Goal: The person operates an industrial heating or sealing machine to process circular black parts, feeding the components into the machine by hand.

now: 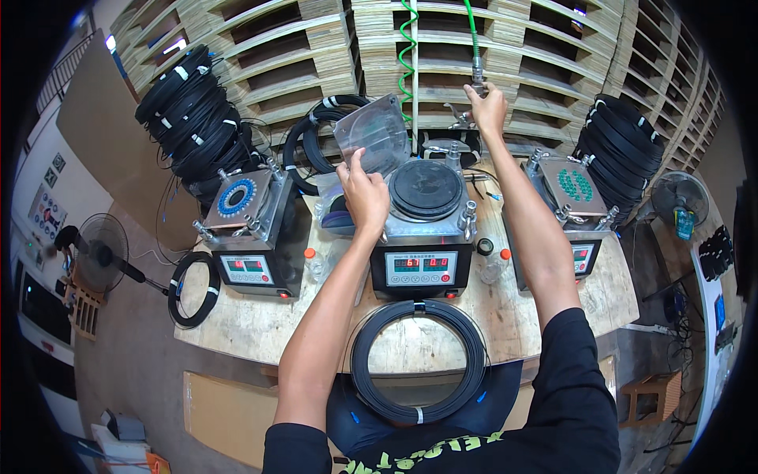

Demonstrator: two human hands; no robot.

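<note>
My left hand [366, 197] is closed on the lower edge of a clear square plastic plate [369, 130], tilted up beside the middle machine. Up at the right, my right hand [488, 109] grips a metal air blow gun [461, 118], which hangs from a green air hose [474, 35]. Its nozzle points left, toward the plate but apart from it. Between and below my hands sits the middle polishing machine [387, 272], with a black round disc [426, 189] on top and a lit red display. A coil of black cable [361, 347] lies at the table's front edge, over my lap.
A left machine [245, 272] carries a fixture with a blue ring [237, 197]; a right machine [580, 237] carries green pieces [575, 185]. Bottles [314, 265] stand between machines. Cable coils pile at left [193, 118] and right [620, 154]. Wooden pallets [537, 47] rise behind.
</note>
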